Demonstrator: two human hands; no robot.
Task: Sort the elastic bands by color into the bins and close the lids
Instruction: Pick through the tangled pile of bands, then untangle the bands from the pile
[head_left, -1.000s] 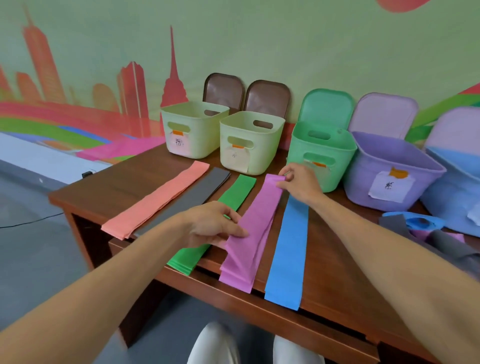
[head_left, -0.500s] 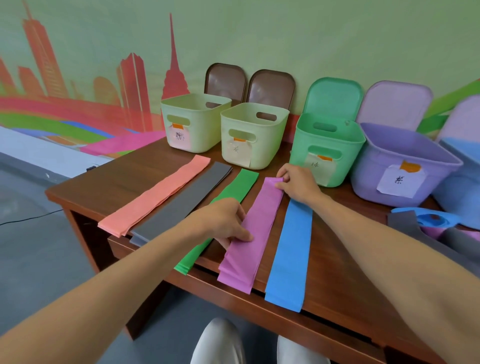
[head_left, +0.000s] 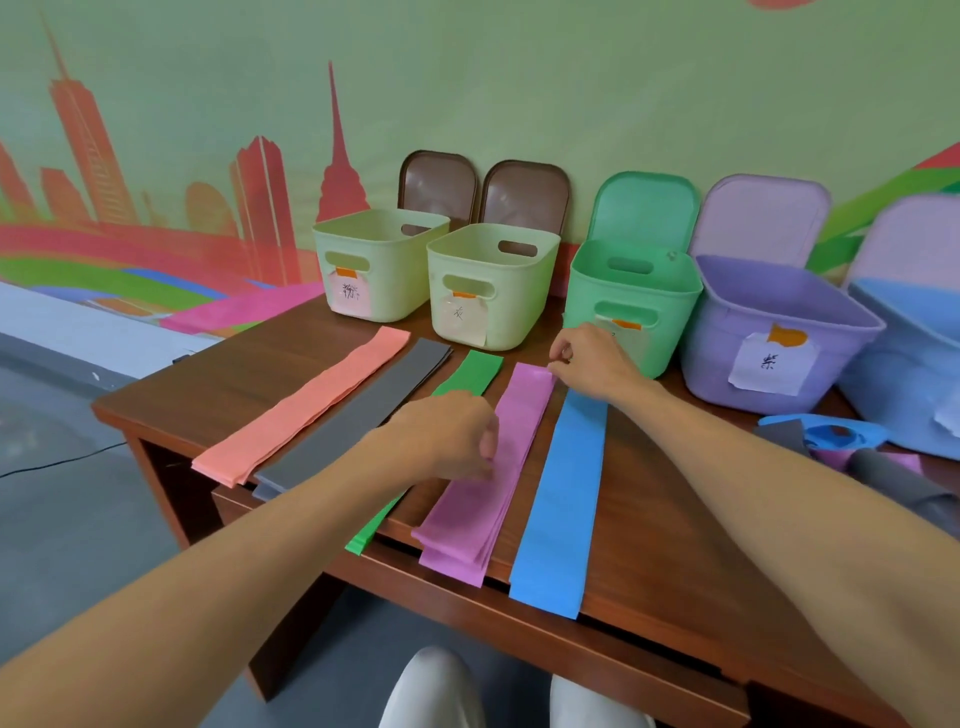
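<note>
Five flat stacks of elastic bands lie side by side on the wooden table (head_left: 208, 384): pink-orange (head_left: 306, 405), grey (head_left: 358, 415), green (head_left: 470, 371), purple (head_left: 498, 483) and blue (head_left: 566, 499). My right hand (head_left: 592, 361) pinches the far end of the purple bands. My left hand (head_left: 447, 436) grips the purple stack's left edge near its middle, covering part of the green bands. Behind stand open bins: two pale yellow-green (head_left: 379, 260) (head_left: 493, 280), a green bin (head_left: 628, 296), a purple bin (head_left: 774, 332) and a blue bin (head_left: 914, 364), with lids upright.
A loose heap of blue, grey and purple bands (head_left: 852, 441) lies at the right by the blue bin. The band ends hang over the table's near edge. A painted wall stands directly behind the bins. My shoes (head_left: 436, 691) show below the table.
My left hand has slid along the purple stack and closed its fingers on its edge. My right hand stays at the far end. The view shifted slightly.
</note>
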